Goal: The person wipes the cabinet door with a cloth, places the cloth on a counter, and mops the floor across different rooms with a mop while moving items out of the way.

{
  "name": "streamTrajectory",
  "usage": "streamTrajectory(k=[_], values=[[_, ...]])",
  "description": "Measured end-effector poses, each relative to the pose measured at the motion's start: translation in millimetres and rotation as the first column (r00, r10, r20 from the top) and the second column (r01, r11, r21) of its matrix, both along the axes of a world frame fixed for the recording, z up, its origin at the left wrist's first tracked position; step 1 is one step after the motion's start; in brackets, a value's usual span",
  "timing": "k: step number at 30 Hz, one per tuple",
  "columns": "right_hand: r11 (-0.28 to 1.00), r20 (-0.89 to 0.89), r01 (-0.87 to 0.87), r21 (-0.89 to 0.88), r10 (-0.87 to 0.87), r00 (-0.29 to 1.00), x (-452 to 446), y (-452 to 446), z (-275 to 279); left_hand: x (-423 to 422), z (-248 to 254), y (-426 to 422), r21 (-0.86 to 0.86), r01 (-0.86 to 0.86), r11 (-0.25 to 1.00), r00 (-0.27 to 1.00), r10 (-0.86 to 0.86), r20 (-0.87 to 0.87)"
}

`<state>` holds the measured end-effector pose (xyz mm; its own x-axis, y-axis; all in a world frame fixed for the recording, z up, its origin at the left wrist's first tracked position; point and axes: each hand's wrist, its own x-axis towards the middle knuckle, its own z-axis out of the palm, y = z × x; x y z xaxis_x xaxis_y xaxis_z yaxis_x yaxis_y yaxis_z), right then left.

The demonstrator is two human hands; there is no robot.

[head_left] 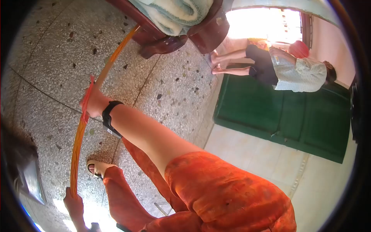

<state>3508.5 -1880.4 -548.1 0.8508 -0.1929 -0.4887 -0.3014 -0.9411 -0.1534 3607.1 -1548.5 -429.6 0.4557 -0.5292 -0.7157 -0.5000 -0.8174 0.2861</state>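
A long orange pole with brown wood-grain streaks (76, 149) runs across the view, bowed by the lens. My left hand (96, 103), wearing a black band (110, 114) at the wrist, is closed around its middle. Beside those fingers a thin red strip (89, 98) lies across the pole. Lower in the view, my right hand (73, 201) is wrapped round the pole near the left edge. The pole's far end goes out of sight by a dark red piece of furniture (166, 45), so what it carries, if anything, is hidden.
Folded pale towels or blankets (174, 15) lie on the red furniture. Beside a green door (266, 112) stands a person in a patterned top (299, 73), near a bright window (266, 23). My sandalled foot (96, 168) rests on the speckled floor (170, 104). A dark object (29, 174) is at left.
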Motion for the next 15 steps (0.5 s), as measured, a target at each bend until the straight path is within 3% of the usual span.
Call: streamTrajectory(k=[5,7,8,9,11,13,14,15], values=[[0.997,0.092,-0.062,0.035,0.059,0.994,7.1,50.3,20.4,-13.3,25.4,81.3,0.05,0.029,0.998,0.983,-0.038,0.182],[0.991,0.193,-0.065,0.116,0.042,0.98,7.9,68.3,33.0,-20.2,49.8,91.5,0.143,-0.016,0.99,0.99,-0.004,0.143],[0.988,0.195,-0.069,0.14,0.041,0.98,9.3,75.6,40.0,-23.0,50.4,108.4,0.1,0.133,0.986,0.972,-0.149,0.182],[0.983,0.193,-0.074,0.17,0.041,0.98,11.9,80.5,49.6,-22.3,65.4,116.5,0.099,0.119,0.988,0.97,-0.137,0.199],[0.986,0.189,-0.107,0.127,0.082,0.978,15.1,98.4,53.2,-24.6,98.2,134.0,-0.265,0.142,0.954,0.987,-0.115,0.116],[0.982,0.234,-0.159,0.102,0.132,0.963,16.8,111.3,75.5,-33.1,112.6,155.1,-0.164,0.11,0.98,0.989,-0.093,0.112],[0.981,0.213,-0.171,0.091,0.148,0.966,16.4,122.1,78.0,-36.4,134.4,149.0,-0.216,0.079,0.973,0.997,-0.072,0.041],[0.98,0.192,-0.181,0.079,0.163,0.968,19.3,130.9,88.0,-42.6,144.9,155.3,0.01,0.04,0.999,0.999,-0.04,0.005]])
